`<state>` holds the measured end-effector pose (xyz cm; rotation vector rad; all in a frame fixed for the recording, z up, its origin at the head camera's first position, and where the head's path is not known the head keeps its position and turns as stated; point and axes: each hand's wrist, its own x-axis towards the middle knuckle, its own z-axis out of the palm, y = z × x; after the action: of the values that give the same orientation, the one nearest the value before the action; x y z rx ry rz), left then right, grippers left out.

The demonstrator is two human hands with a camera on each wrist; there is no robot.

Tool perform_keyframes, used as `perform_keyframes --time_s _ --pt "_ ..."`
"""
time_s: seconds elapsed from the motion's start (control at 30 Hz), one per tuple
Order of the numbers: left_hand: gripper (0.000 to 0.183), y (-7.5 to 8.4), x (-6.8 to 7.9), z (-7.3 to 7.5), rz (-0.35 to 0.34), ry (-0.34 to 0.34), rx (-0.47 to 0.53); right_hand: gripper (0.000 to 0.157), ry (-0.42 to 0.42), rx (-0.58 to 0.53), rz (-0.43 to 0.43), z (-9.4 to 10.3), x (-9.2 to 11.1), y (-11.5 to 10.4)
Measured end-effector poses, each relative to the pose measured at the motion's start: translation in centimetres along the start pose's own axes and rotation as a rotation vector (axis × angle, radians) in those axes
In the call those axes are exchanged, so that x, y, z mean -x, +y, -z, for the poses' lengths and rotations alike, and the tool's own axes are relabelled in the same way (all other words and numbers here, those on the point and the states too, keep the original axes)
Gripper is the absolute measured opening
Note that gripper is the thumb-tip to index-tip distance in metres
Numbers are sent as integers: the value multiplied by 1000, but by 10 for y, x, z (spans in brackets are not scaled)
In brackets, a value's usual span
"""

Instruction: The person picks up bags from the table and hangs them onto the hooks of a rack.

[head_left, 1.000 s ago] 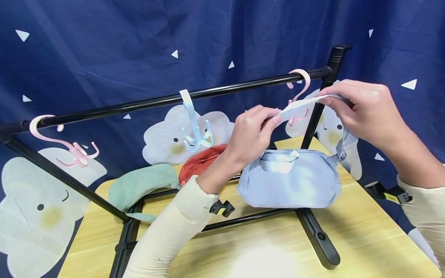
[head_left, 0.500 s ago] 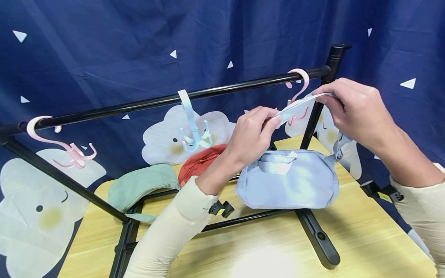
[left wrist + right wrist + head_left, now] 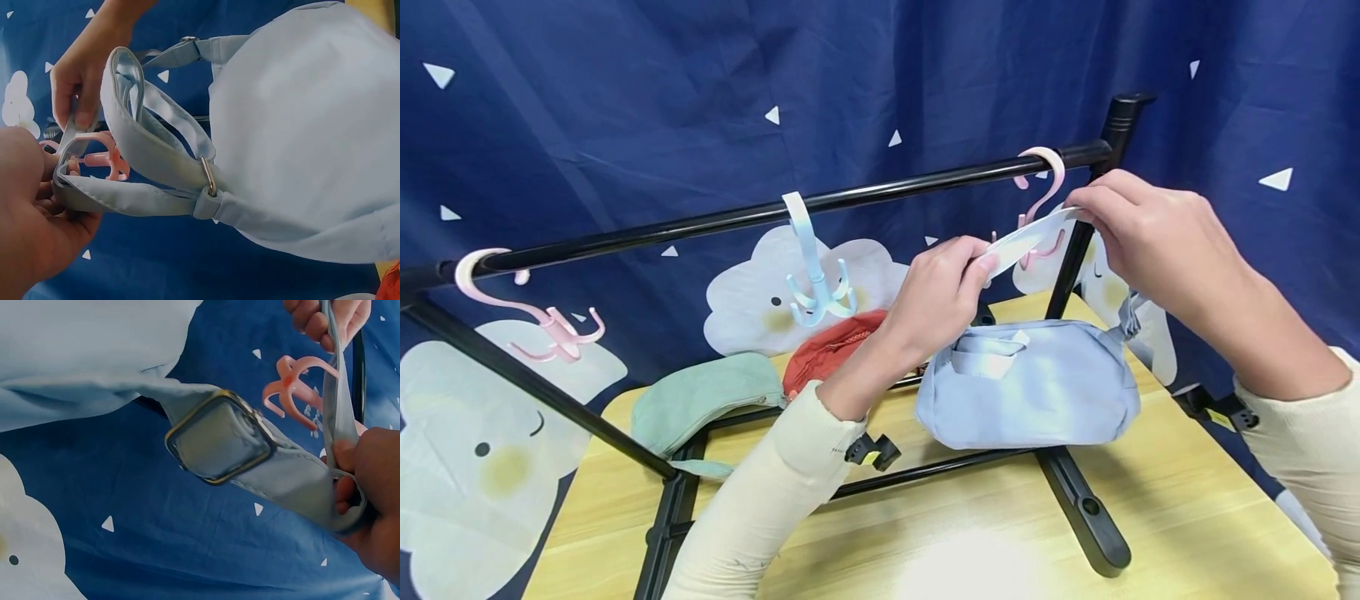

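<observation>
A light blue bag (image 3: 1037,400) is below both hands at the right of the head view; I cannot tell whether its base touches the table. My left hand (image 3: 943,279) pinches one part of its strap (image 3: 1026,242). Farther right, my right hand (image 3: 1157,242) grips the same strap, which runs slanted between the two. Behind that stretch hangs a pink hook (image 3: 1051,187) on the black rail, its lower prongs partly covered. The left wrist view shows the folded strap loop and a metal buckle (image 3: 208,177) close to the pink prongs (image 3: 103,159).
A black rack with a top rail (image 3: 700,229) stands on the wooden table (image 3: 865,550). Another pink hook (image 3: 561,333) and a blue one (image 3: 820,292) hang from it. A green pouch (image 3: 707,400) and a red pouch (image 3: 831,350) lie behind the left arm.
My right hand has shifted left, nearer to my left hand, and the strap between them looks shorter. Both hands still hold it. The bag has barely moved.
</observation>
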<state>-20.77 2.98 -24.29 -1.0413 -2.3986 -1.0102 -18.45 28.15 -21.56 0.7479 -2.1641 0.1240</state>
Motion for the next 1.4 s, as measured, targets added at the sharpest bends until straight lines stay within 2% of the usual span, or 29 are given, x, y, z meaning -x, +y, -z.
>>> perform_keyframes --time_s 0.17,0.43,0.67,1.03,1.4 --pt "24 0 3 -2 41 -10 36 45 -13 31 21 -3 -2 1" --pt "24 -1 5 -7 39 -6 27 48 -50 53 18 -8 -2 2" --pt "24 -3 7 -8 52 -15 40 47 -76 4 10 -10 -4 4" --pt "24 -4 8 -9 58 -22 48 37 -86 -168 -6 -11 -4 8" --pt "24 -7 11 -8 56 -42 45 33 -171 -170 -49 -6 3 6"
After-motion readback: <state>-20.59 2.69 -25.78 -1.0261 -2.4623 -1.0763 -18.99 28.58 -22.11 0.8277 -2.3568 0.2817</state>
